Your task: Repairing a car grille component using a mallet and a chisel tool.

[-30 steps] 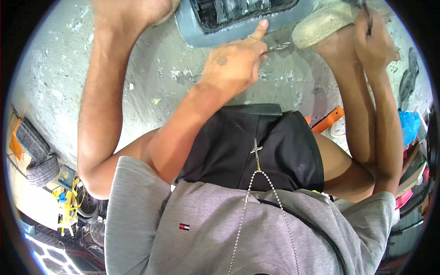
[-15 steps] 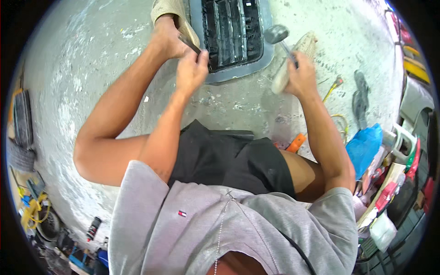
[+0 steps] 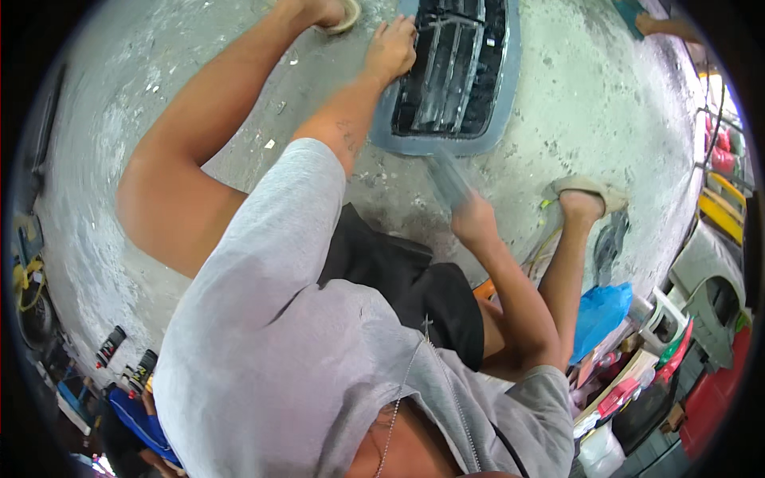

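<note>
A dark slatted vent-like panel [image 3: 446, 76] with a blue-grey surround [image 3: 502, 103] lies on the concrete floor between my feet. My left hand [image 3: 389, 48] is at its left edge, fingers bent over the rim; anything inside them is hidden. Below the panel, my right hand [image 3: 470, 215] is closed on the handle of a hand tool [image 3: 448, 179], whose shape is smeared by motion near the bottom rim. My sandalled feet rest to either side, the right sandal [image 3: 606, 193] beside a dark flat piece [image 3: 612, 239].
A blue plastic bag [image 3: 598, 315], white stool [image 3: 661, 319], grey chair [image 3: 693, 279] and clutter line the right. Spray cans [image 3: 111, 346] stand at lower left, near another person in blue [image 3: 135, 422]. Another person's foot [image 3: 653, 25] appears at top right.
My left hand has moved up and right along the panel's left side. The tool in my right hand has swung down below the panel. My right foot now sits lower, and the view has shifted.
</note>
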Motion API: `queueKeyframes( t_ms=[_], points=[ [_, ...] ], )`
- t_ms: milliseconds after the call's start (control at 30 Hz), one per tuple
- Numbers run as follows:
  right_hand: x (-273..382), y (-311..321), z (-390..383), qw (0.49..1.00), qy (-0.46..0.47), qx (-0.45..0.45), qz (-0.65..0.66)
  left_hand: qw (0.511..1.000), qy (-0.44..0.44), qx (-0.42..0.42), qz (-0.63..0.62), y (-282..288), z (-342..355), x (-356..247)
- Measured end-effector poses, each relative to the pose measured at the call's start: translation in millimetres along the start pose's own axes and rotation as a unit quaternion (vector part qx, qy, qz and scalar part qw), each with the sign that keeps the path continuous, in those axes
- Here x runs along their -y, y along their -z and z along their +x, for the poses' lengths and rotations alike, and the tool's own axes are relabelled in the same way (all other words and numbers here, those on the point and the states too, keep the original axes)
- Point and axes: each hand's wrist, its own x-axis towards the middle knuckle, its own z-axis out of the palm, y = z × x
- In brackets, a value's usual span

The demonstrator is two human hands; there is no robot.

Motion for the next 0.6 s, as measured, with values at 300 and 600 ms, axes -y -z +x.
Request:
queueKeyframes(
  t_ms=[300,600],
  points=[
    [37.0,47.3,-1.5,0.987,0.157,0.034,0.028,0.989,0.077,0.128,0.006,6.3,6.6,-15.0],
    [66.4,43.7,5.0,0.996,0.058,0.070,0.012,0.979,0.108,0.168,-0.029,5.5,11.5,-18.8]
  ],
)
